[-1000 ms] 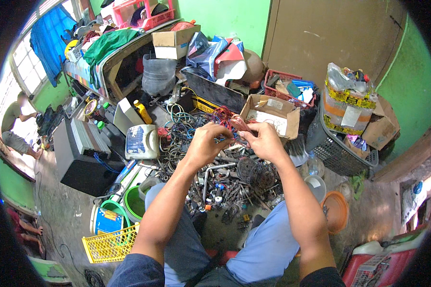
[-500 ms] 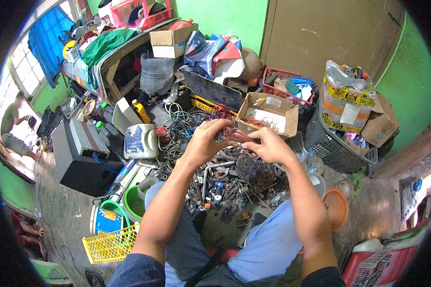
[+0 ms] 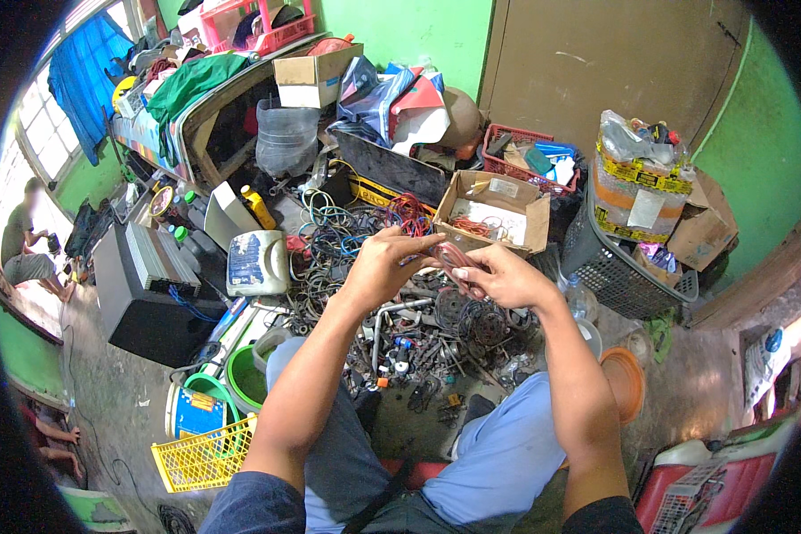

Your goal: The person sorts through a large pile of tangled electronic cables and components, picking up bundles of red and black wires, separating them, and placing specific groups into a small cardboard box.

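Note:
My left hand and my right hand are raised in front of me, both closed on a reddish-brown coiled bundle of wire between them. My left fingers pinch its left end; my right fingers grip its right side. Just beyond it lie a tangle of black, blue and red cables and an open cardboard box with orange wires inside. Below my hands is a heap of metal parts, dark coils and fittings on the floor between my legs.
At left are a black speaker cabinet, a white jerrycan, green tubs and a yellow crate. At right are a grey basket and orange basin. Another person sits far left; someone's hand shows below them.
The reddish bundle has dropped slightly and swung toward a steeper slant as my right hand moved slightly down and right. The person at far left has shifted their arm.

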Demonstrator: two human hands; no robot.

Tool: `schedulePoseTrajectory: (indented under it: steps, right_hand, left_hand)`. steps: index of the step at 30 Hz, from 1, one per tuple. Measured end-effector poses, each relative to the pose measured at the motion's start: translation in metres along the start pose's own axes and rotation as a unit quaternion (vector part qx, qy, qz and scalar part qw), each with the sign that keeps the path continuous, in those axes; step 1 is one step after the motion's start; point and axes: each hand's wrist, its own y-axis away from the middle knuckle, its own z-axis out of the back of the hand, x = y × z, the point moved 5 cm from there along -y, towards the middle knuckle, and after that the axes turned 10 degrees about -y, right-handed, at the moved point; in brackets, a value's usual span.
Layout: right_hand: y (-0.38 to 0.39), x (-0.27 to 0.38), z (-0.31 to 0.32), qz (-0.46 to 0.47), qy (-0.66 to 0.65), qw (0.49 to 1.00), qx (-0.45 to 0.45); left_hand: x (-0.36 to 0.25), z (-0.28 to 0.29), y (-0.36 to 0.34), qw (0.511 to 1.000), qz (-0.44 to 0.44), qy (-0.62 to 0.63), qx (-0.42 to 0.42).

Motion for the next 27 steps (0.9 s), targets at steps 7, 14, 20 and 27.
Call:
schedulePoseTrajectory:
  steps: [7, 14, 20, 27]
  right_hand:
    - [-0.001, -0.002, -0.001, 0.026, 0.086, 0.995, 0.032]
    - [-0.003, -0.002, -0.006, 0.049, 0.070, 0.996, 0.022]
    - [0.000, 0.004, -0.005, 0.043, 0.126, 0.991, 0.022]
    - [-0.001, 0.009, -0.004, 0.090, 0.220, 0.970, -0.053]
  left_hand:
    - [-0.001, 0.001, 0.000, 1.000, -0.015, -0.018, -0.013]
    - [-0.004, 0.004, 0.001, 0.999, -0.018, -0.023, -0.013]
    - [-0.002, 0.001, 0.002, 1.000, -0.012, -0.025, 0.004]
    - [-0.003, 0.001, -0.001, 0.999, -0.026, -0.027, -0.016]
